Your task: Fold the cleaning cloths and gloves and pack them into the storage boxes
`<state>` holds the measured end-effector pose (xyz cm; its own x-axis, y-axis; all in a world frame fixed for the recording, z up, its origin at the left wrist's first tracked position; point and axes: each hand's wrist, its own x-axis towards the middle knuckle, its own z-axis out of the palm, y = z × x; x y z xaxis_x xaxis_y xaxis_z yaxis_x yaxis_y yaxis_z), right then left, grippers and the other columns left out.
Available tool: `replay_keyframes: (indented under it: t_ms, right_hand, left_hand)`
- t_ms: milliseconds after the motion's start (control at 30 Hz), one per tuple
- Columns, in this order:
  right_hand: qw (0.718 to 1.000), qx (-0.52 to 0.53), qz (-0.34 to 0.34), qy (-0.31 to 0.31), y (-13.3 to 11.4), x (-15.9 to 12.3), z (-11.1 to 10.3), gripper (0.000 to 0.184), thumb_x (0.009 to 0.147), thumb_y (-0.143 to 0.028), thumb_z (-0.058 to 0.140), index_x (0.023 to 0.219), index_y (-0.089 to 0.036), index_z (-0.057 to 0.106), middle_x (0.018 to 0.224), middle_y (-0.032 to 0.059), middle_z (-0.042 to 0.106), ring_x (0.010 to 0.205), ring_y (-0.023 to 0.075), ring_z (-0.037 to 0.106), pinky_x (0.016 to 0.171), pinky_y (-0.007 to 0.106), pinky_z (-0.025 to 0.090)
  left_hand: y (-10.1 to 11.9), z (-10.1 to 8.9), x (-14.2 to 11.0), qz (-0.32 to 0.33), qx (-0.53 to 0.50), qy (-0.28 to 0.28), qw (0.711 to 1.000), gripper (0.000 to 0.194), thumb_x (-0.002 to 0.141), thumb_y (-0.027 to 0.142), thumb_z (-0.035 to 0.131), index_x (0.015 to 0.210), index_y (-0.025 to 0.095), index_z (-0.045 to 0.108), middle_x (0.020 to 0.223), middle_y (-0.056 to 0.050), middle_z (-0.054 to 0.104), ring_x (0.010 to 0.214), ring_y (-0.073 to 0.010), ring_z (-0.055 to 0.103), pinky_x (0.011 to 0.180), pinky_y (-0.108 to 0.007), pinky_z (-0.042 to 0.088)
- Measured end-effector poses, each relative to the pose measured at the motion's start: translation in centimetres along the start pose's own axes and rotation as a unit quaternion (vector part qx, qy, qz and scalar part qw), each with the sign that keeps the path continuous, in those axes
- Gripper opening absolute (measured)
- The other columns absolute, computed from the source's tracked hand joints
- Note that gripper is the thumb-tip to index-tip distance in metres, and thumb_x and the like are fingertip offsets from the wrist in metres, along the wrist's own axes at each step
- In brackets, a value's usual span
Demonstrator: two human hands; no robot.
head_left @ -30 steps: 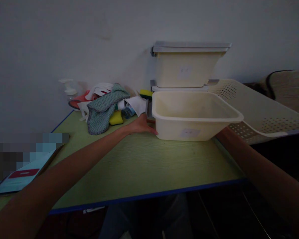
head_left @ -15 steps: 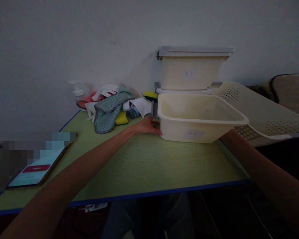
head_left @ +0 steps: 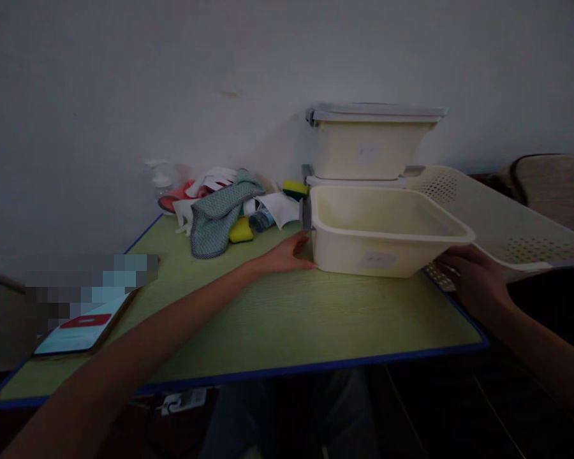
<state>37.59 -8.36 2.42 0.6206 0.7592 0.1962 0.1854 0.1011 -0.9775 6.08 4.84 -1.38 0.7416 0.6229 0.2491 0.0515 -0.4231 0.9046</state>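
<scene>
Cream tub point(head_left: 387, 233) sits open and seemingly empty on the green table point(head_left: 287, 319), in front of two stacked lidded tubs point(head_left: 368, 143); left hand point(head_left: 289, 253) lies flat, fingers together, against its left wall; right hand point(head_left: 473, 277), loosely curled, is at its right corner beside the perforated basket point(head_left: 502, 220); likely light, stiff plastic, best gripped under the rim; cloths point(head_left: 220, 213) are piled behind.

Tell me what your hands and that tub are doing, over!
Left hand flat against open cream tub, left side. Right hand open by its right end, contact unclear. Perforated basket crowds the right; cloth pile sits left.
</scene>
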Motion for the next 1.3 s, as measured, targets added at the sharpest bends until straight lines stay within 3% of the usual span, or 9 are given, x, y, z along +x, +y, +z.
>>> replay_keyframes:
  t_ms: [233,300,400,467,533,700,900,1067,1300]
  right_hand:
    - [0.962,-0.203,-0.182,-0.037,-2.7,-5.3,-0.9,0.007,0.067,-0.027,0.058,0.068,-0.034,0.055,0.067,0.0026,0.06,0.062,0.027,0.059,0.061,0.046,0.047]
    - [0.904,-0.268,-0.321,-0.092,-3.1,-6.8,-0.1,0.015,0.076,-0.021,0.051,0.078,-0.035,0.054,0.071,0.0033,0.06,0.062,0.0244,0.059,0.06,0.043,0.048]
    - [0.753,-0.282,-0.559,-0.205,-3.8,-8.9,2.2,0.027,0.078,-0.007,0.048,0.088,-0.031,0.053,0.075,0.0043,0.061,0.065,0.02,0.06,0.058,0.033,0.05]
    - [0.674,-0.279,-0.632,-0.263,-4.3,-10.2,4.5,0.024,0.078,-0.003,0.045,0.088,-0.024,0.053,0.075,0.0053,0.062,0.066,0.0184,0.06,0.059,0.031,0.05]
    - [0.647,-0.275,-0.649,-0.29,-4.7,-11.2,7.1,0.021,0.081,-0.004,0.04,0.084,-0.019,0.054,0.074,0.006,0.063,0.066,0.017,0.058,0.059,0.029,0.049]
    - [0.644,-0.294,-0.599,-0.375,-5.0,-12.3,14.3,0.019,0.081,-0.007,0.039,0.081,-0.014,0.057,0.078,0.0087,0.062,0.069,0.0173,0.054,0.063,0.03,0.046]
    - [0.673,-0.35,-0.49,-0.428,-4.9,-11.8,21.1,0.017,0.081,-0.008,0.043,0.09,-0.014,0.056,0.094,0.0099,0.059,0.085,0.0194,0.053,0.074,0.032,0.045]
    - [0.685,-0.364,-0.448,-0.445,-4.2,-11.1,23.9,0.017,0.079,-0.007,0.046,0.091,-0.013,0.056,0.098,0.0106,0.058,0.09,0.0205,0.053,0.079,0.033,0.043]
    - [0.706,-0.339,-0.437,-0.442,-3.0,-10.6,24.4,0.014,0.08,-0.009,0.046,0.09,-0.014,0.055,0.095,0.0098,0.058,0.089,0.02,0.053,0.08,0.033,0.044]
  left_hand:
    - [2.4,-2.6,-3.6,-0.077,0.039,0.088,0.992,0.076,0.062,0.031,0.073,0.129,0.016,0.041,0.143,-0.019,0.034,0.13,-0.0305,0.035,0.106,-0.05,0.028]
    - [2.9,-3.7,-4.6,-0.07,0.047,0.128,0.988,0.069,0.062,0.028,0.072,0.125,0.017,0.045,0.139,-0.017,0.04,0.127,-0.0284,0.04,0.105,-0.049,0.031]
    - [3.5,-5.5,-5.9,-0.056,0.05,0.205,0.976,0.054,0.062,0.024,0.07,0.112,0.016,0.053,0.127,-0.014,0.053,0.116,-0.0255,0.051,0.099,-0.047,0.039]
    - [3.7,-6.8,-6.5,-0.043,0.056,0.281,0.957,0.041,0.063,0.02,0.068,0.102,0.015,0.056,0.114,-0.012,0.06,0.105,-0.023,0.058,0.092,-0.044,0.045]
    - [3.8,-8.2,-7.0,-0.031,0.069,0.367,0.927,0.033,0.063,0.015,0.065,0.096,0.015,0.056,0.106,-0.009,0.062,0.096,-0.0201,0.061,0.087,-0.04,0.049]
    - [2.5,-11.1,-8.2,-0.041,0.093,0.503,0.858,0.042,0.064,0.008,0.059,0.104,0.017,0.049,0.121,-0.01,0.051,0.096,-0.0182,0.059,0.084,-0.036,0.049]
    - [0.3,-12.2,-9.2,-0.101,0.105,0.56,0.816,0.06,0.064,0.006,0.062,0.12,0.018,0.041,0.131,-0.014,0.04,0.096,-0.0199,0.058,0.082,-0.034,0.049]
    - [-0.1,-12.1,-9.2,-0.138,0.104,0.524,0.834,0.067,0.065,0.01,0.067,0.125,0.017,0.039,0.117,-0.012,0.053,0.08,-0.0154,0.06,0.073,-0.03,0.049]
    - [0.0,-10.5,-8.7,-0.16,0.136,0.447,0.87,0.064,0.055,0.012,0.074,0.113,0.014,0.047,0.071,0.003,0.055,0.061,-0.011,0.054,0.057,-0.022,0.044]
